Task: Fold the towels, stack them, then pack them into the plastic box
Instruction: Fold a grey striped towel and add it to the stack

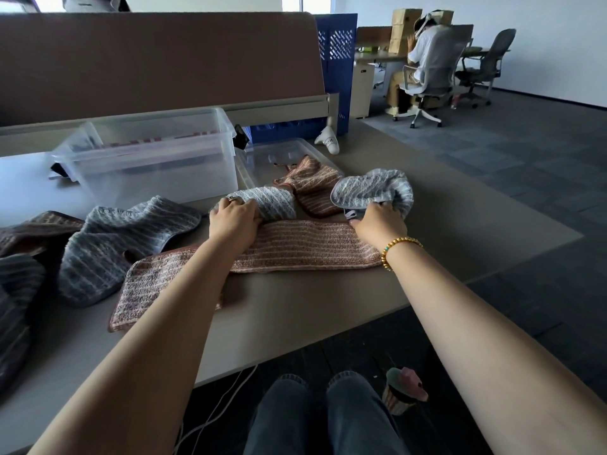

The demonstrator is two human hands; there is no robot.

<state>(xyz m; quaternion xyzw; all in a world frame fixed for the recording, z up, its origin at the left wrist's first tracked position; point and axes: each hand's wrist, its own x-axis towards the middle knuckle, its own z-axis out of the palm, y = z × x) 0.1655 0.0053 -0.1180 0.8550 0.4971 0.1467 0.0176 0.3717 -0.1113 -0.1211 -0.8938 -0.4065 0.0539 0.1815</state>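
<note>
Towels lie across the counter (295, 300): a heap (98, 244) at left, one long towel (295, 247) in the middle, two more just behind it. The plastic box (147, 159) stands far left, its lid (262, 156) beside it on the right.

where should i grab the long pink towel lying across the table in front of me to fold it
Grip the pink towel at its two short ends, one hand each, coming from above. It lies flat in a long strip, so the ends are its free edges. The left hand and right hand already grip a grey towel lying partly over it; that probably needs setting aside first.
</note>
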